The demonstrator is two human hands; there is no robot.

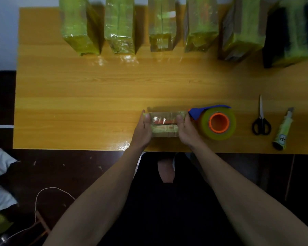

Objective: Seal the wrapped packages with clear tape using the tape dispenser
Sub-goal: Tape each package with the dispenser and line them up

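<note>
Head view: left hand [144, 129] and right hand [186, 129] grip a wrapped package [164, 124] by its ends near the bench [78, 103] front edge — tape dispenser [218, 122] just right; wide bare wood leftward.

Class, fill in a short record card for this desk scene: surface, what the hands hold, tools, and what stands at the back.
surface: wooden table
left hand: holds the left end of the small package
right hand: holds its right end
tools: tape dispenser beside the package, then scissors, then utility knife
back row: six wrapped packages
</note>
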